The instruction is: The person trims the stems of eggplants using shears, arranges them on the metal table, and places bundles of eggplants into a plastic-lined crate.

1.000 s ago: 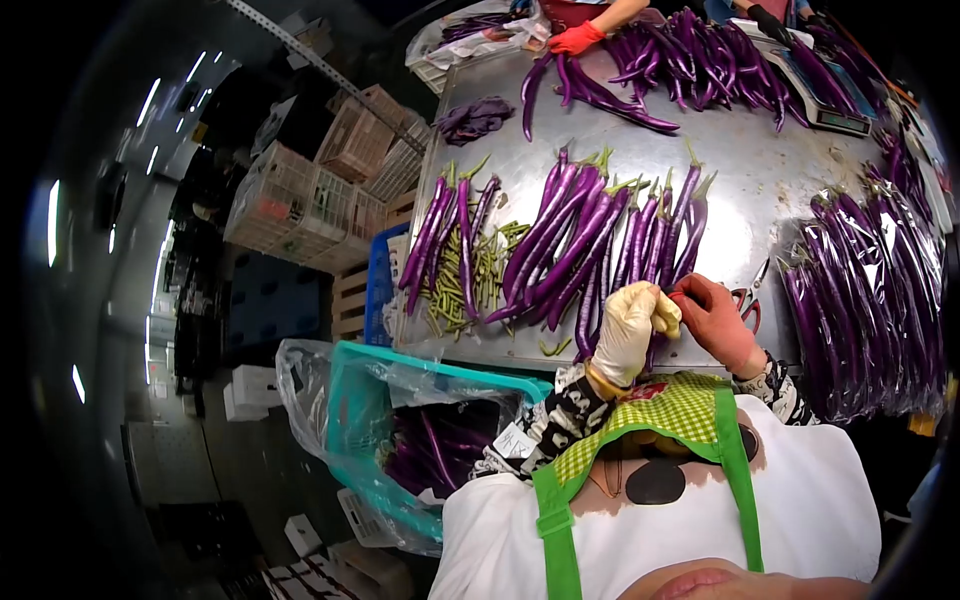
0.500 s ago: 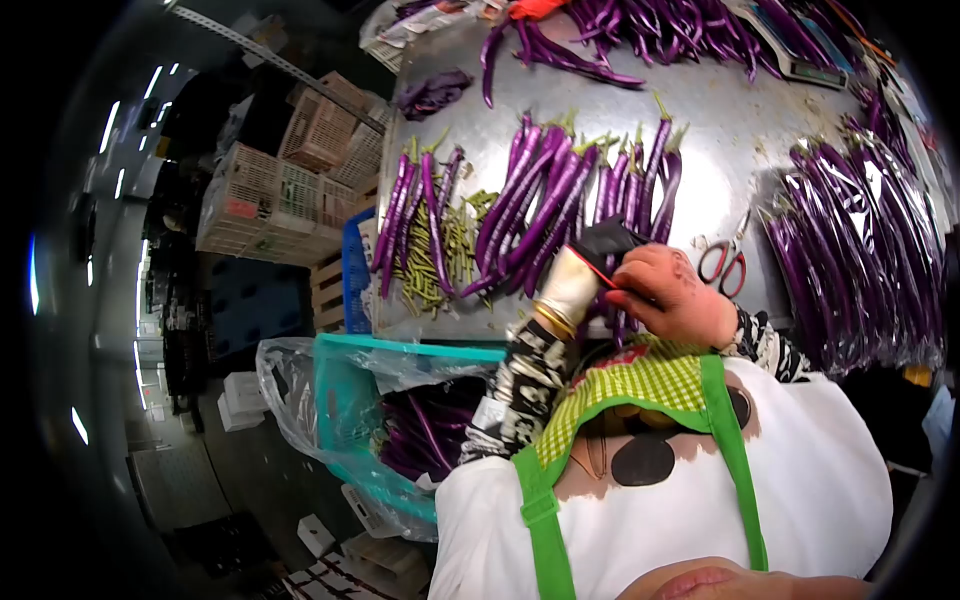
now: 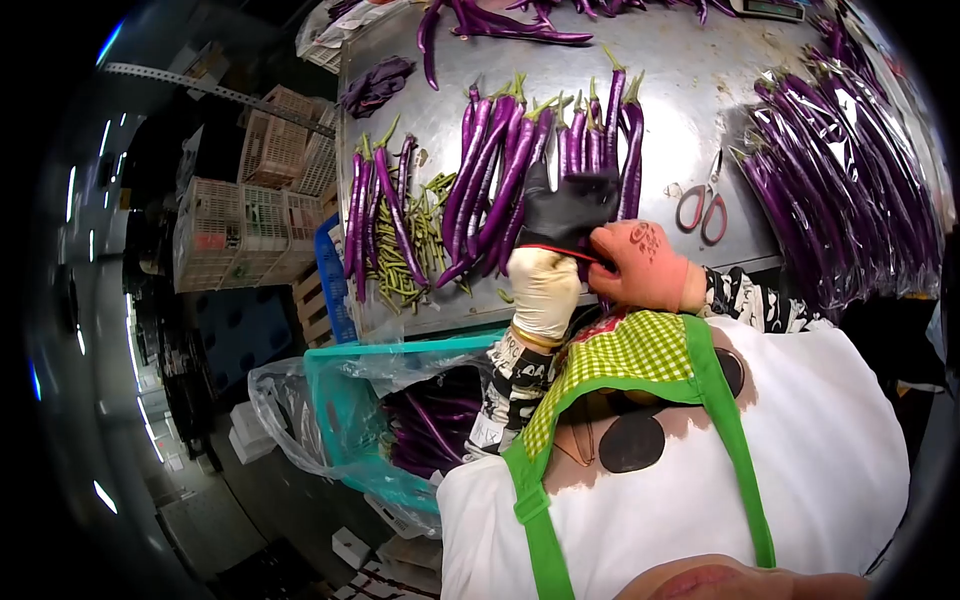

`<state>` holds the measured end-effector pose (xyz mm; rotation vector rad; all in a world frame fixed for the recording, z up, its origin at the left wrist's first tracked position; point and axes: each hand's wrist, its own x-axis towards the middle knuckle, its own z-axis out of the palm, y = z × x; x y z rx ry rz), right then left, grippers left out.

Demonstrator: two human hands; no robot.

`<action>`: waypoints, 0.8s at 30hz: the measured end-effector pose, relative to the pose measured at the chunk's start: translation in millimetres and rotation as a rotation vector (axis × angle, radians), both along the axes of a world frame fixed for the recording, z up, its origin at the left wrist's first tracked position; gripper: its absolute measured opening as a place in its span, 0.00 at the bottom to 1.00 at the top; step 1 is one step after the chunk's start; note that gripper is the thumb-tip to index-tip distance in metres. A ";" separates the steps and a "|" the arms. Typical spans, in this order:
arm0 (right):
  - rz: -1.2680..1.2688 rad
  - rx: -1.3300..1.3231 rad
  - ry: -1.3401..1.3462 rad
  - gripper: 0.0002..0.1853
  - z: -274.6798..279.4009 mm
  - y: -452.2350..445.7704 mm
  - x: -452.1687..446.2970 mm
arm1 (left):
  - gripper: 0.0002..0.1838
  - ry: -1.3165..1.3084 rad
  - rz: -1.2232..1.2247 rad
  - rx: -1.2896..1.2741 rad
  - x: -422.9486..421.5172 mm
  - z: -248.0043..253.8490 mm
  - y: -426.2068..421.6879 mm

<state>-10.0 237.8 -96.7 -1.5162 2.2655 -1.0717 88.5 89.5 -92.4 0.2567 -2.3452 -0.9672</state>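
Note:
My left hand (image 3: 565,215) wears a black glove over a cream one, its fingers spread above the table. The black glove's red-edged cuff (image 3: 556,249) sits at the wrist. My right hand (image 3: 640,265), in a salmon-coloured glove, pinches that cuff. Just beyond the hands lie long purple eggplants (image 3: 487,170) with green stems, side by side. A few more eggplants (image 3: 372,215) rest to the left, beside a heap of cut green stems (image 3: 405,255). Red-handled scissors (image 3: 704,210) lie to the right of my hands, slightly open.
Bagged eggplants (image 3: 830,190) fill the metal table's right side (image 3: 690,120). A crumpled dark glove (image 3: 377,85) lies at its far left. Below the near edge stands a teal crate (image 3: 325,400) with a plastic liner and eggplants inside. Stacked crates (image 3: 245,225) stand left.
The black glove has gone from bunched up to spread over my left hand's fingers. My right hand still grips its cuff. The whole view has shifted, with the table higher in it.

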 end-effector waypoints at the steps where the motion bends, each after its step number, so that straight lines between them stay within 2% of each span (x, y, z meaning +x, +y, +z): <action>1: 0.004 -0.026 -0.015 0.12 4.3 -1.5 1.6 | 0.07 0.013 0.078 0.286 2.0 -0.5 4.6; 2: 0.009 -0.055 -0.026 0.12 8.6 -3.5 1.8 | 0.08 0.029 0.156 0.570 1.5 0.6 8.8; 4: 0.114 0.011 -0.072 0.10 14.3 -4.8 5.6 | 0.12 0.318 0.011 1.497 -3.6 -2.6 8.2; 6: 0.118 -0.066 -0.021 0.10 9.6 -10.9 7.3 | 0.12 0.300 0.001 1.596 -1.5 0.4 3.6; 7: 0.126 -0.113 -0.021 0.10 8.1 -13.4 11.4 | 0.11 0.210 0.029 1.140 3.5 -0.2 0.1; 8: 0.126 -0.163 -0.016 0.10 6.7 -15.7 13.4 | 0.10 0.145 0.056 0.882 8.4 -1.2 -4.7; 9: 0.113 -0.210 0.005 0.10 5.4 -15.7 10.8 | 0.09 0.118 0.078 0.677 11.0 -3.5 -8.2; 11: 0.166 -0.182 -0.060 0.10 5.0 -14.5 10.9 | 0.09 0.090 0.085 0.529 12.5 -6.6 -14.0; 13: 0.231 -0.086 -0.206 0.12 5.6 -16.6 10.2 | 0.09 0.157 0.219 0.906 11.7 -6.2 -9.8; 15: 0.242 -0.128 -0.469 0.13 1.1 -17.9 11.3 | 0.09 0.250 0.309 1.267 22.2 -24.7 -27.5; 16: 0.249 -0.119 -0.631 0.14 6.7 -17.7 10.3 | 0.06 0.152 0.355 0.899 21.4 -8.6 -17.1; 17: 0.248 -0.120 -0.615 0.14 6.9 -18.8 10.2 | 0.04 0.069 0.453 0.530 20.7 7.6 -6.7; 18: 0.248 -0.121 -0.600 0.15 5.5 -20.2 10.0 | 0.04 -0.072 0.504 -0.115 17.2 26.1 8.8; 19: 0.254 -0.147 -0.549 0.15 4.7 -22.3 10.8 | 0.06 0.167 0.478 -0.311 14.1 6.7 1.9; 20: 0.258 -0.146 -0.573 0.15 1.7 -23.9 11.8 | 0.06 0.213 0.544 -0.594 15.6 -11.4 -1.9; 21: 0.246 -0.180 -0.496 0.15 -0.6 -24.5 8.5 | 0.08 0.322 0.423 -0.145 6.2 -12.7 6.5; 22: 0.234 -0.211 -0.422 0.14 -2.8 -24.8 6.6 | 0.12 0.273 0.356 -0.074 0.1 -10.3 6.7; 24: 0.044 -0.341 -0.497 0.13 -2.5 -22.8 2.8 | 0.22 0.117 0.220 -0.070 -3.6 -6.4 1.5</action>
